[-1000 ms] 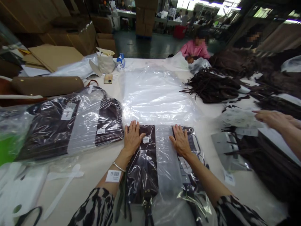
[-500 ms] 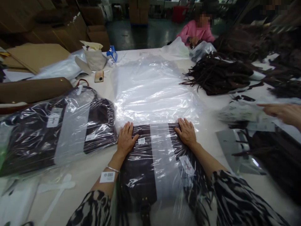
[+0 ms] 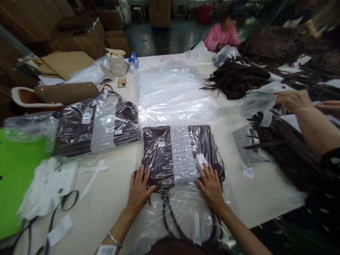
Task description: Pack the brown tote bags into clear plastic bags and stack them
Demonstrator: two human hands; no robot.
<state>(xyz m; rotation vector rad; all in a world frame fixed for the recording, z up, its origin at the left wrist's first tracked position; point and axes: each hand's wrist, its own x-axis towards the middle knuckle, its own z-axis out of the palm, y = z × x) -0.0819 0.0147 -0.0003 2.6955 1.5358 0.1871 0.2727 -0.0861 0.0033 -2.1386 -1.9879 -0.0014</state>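
A dark brown handbag [image 3: 159, 159] lies flat in a clear plastic bag [image 3: 183, 198], a pale band across its middle and its looped handles toward me. My left hand [image 3: 139, 189] rests on the plastic at the handbag's lower left edge, fingers spread. At the lower right edge, my right hand [image 3: 211, 186] lies flat with its fingers stretched out, just under a white tag [image 3: 201, 160]. Neither hand grips anything. A sticker label [image 3: 106, 249] clings to my left wrist near a bracelet.
Another wrapped handbag [image 3: 103, 127] lies to the left, near white gloves [image 3: 42, 187]. Clear plastic bags [image 3: 175, 92] are stacked ahead. Dark straps [image 3: 236, 78] pile up at the right, where a co-worker's hand [image 3: 294, 101] holds thin plastic. Someone in pink [image 3: 221, 35] sits at the far side.
Both my hands have slid toward me over the plastic, from the handbag's far edge to its near edge. The co-worker's hand at the right has moved left and lifted thin plastic.
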